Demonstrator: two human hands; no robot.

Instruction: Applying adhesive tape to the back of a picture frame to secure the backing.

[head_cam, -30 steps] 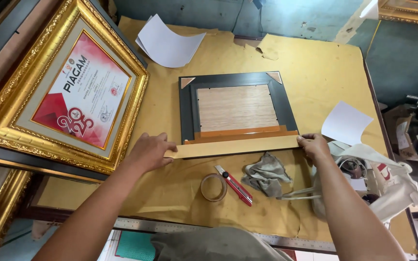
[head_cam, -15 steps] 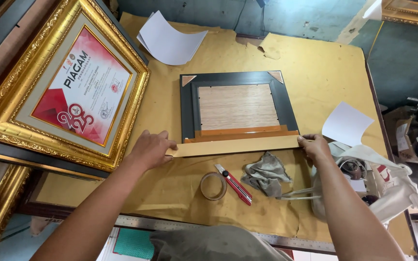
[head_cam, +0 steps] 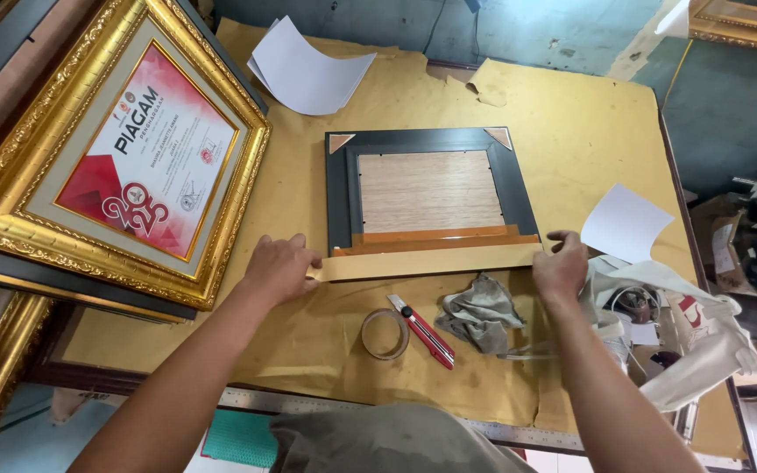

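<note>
A dark picture frame (head_cam: 342,188) lies face down on the paper-covered table (head_cam: 571,123), its wooden backing board (head_cam: 429,189) showing. A long strip of tan paper tape (head_cam: 427,261) runs along the frame's near edge. My left hand (head_cam: 278,267) pinches the strip's left end. My right hand (head_cam: 560,265) pinches its right end. Both hands keep the strip stretched flat against the frame.
A roll of tape (head_cam: 385,334), a red utility knife (head_cam: 422,331) and a grey rag (head_cam: 479,314) lie near the front edge. A gold framed certificate (head_cam: 129,166) leans at left. White sheets (head_cam: 308,74) (head_cam: 626,223) lie at the back and right; a white cloth bag (head_cam: 685,328) sits at right.
</note>
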